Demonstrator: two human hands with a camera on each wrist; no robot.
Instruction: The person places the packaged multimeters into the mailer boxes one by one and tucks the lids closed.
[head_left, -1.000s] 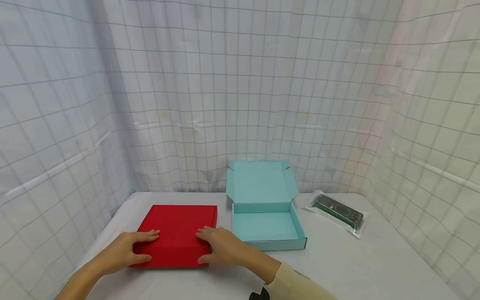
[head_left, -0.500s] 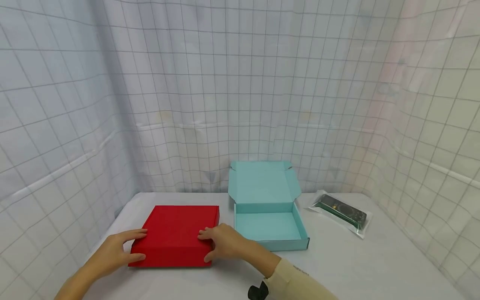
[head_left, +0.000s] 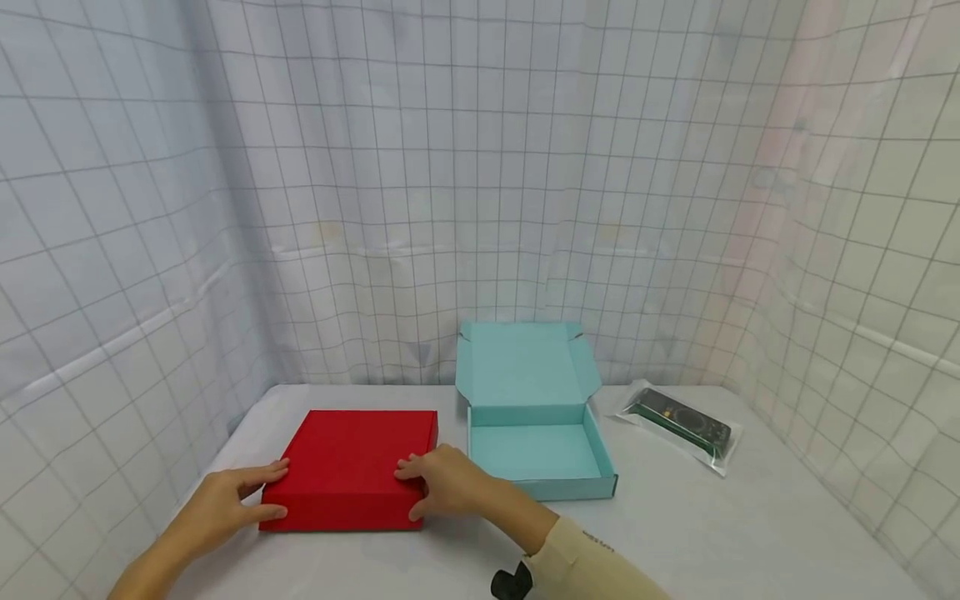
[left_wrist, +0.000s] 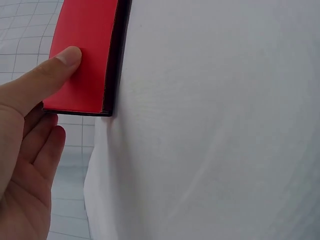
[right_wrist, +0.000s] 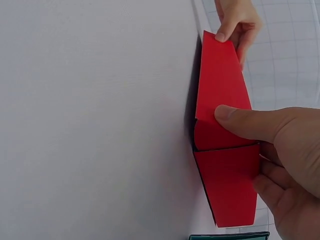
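Observation:
A red cardboard box (head_left: 356,454) lies with its lid down on the white table, left of centre in the head view. My left hand (head_left: 225,504) holds its front left corner. In the left wrist view the thumb (left_wrist: 70,56) presses the red front face while the other fingers are partly hidden behind the corner. At the front right corner, my right hand (head_left: 450,483) grips the box. Its thumb (right_wrist: 227,112) lies on the front face in the right wrist view, and its fingers reach over the top and side.
A light blue box (head_left: 536,454) stands right of the red one, lid raised, nothing inside. Farther right lies a clear plastic bag (head_left: 678,423) holding a dark, button-covered device with a green edge. Gridded white curtains (head_left: 517,192) enclose the table (head_left: 675,533).
My left hand has slid left, from the red box's top to its left front corner. My right thumb has shifted right to the other front corner. The head view has shifted slightly.

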